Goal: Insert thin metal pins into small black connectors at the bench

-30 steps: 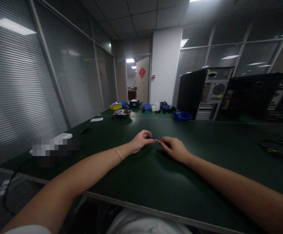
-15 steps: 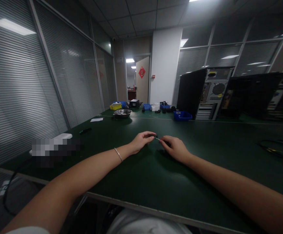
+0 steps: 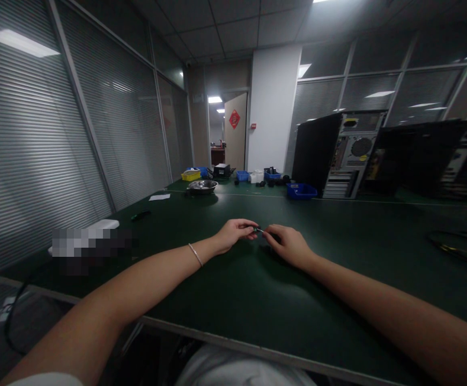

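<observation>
My left hand (image 3: 235, 234) is closed in a pinch just above the middle of the table, a thin bracelet on its wrist. Its fingertips grip a small dark green piece with a thin metal shaft (image 3: 260, 230). That silvery shaft points right, towards my right hand (image 3: 287, 242), whose thumb and fingers are pinched at its end. Most of the piece is covered by my fingers, so its exact kind does not show. Further left lies a slim green-and-black object (image 3: 140, 215), separate from both hands.
A dark green table (image 3: 225, 295) lies under my arms. At the back stand a steel bowl (image 3: 202, 186), a yellow bin (image 3: 190, 175) and a blue bin (image 3: 301, 191). Computer towers (image 3: 338, 155) rise at right, near a cable coil (image 3: 458, 246). White paper (image 3: 160, 197) lies left.
My left fingers have shifted and curled slightly lower around the small piece, showing more of its green part. My right hand has hardly moved.
</observation>
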A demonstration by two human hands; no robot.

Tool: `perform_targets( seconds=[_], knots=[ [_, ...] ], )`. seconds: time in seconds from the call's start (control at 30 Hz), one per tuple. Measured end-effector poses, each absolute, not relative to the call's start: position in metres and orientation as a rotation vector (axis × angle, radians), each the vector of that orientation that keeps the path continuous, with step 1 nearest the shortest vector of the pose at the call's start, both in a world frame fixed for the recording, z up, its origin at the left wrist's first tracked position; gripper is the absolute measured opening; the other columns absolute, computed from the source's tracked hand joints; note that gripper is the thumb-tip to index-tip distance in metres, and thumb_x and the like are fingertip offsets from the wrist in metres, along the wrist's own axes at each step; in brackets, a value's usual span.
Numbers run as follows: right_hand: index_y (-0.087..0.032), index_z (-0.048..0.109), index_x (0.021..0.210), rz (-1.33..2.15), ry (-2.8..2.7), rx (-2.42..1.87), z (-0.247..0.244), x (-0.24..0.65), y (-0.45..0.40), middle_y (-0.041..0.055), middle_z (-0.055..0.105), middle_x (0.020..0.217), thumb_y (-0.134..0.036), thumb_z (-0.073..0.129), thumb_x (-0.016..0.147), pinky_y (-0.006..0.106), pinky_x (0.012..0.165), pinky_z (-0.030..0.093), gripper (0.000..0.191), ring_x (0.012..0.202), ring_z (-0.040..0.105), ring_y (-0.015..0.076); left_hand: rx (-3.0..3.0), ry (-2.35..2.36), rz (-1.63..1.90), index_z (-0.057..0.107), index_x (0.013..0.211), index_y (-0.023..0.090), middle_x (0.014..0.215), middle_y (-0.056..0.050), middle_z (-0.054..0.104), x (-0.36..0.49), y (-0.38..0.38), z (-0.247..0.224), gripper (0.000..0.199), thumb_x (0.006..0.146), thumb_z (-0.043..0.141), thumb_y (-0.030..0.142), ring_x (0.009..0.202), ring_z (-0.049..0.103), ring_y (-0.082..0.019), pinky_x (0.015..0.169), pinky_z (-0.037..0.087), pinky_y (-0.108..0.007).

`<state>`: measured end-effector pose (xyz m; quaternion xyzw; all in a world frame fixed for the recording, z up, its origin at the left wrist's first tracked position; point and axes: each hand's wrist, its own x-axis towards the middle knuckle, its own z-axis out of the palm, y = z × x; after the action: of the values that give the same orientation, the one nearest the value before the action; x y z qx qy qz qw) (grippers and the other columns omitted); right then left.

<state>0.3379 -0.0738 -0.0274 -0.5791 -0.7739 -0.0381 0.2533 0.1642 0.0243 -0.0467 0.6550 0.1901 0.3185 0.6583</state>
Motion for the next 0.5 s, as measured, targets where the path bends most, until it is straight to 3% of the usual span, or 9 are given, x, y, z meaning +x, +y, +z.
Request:
perform_targets(
  seconds=[0.5],
  knots=[
    [-0.022, 0.06, 0.087, -0.149, -2.118, -1.62, -0.0269, 0.3379, -0.0744, 0.003, 0.061, 0.082, -0.033, 0.038, 0.087, 0.022, 0.059, 0.034, 0.025, 0.071, 0.054, 0.0144, 1.609, 0.417, 0.752, 0.062, 0.101, 0.01, 0.084, -0.009, 0.065, 0.1643, 0.0183, -0.0447, 0.033, 0.073, 0.063, 0.026, 0.074, 0.059, -0.013, 0.076, 0.046, -0.03]
  ],
)
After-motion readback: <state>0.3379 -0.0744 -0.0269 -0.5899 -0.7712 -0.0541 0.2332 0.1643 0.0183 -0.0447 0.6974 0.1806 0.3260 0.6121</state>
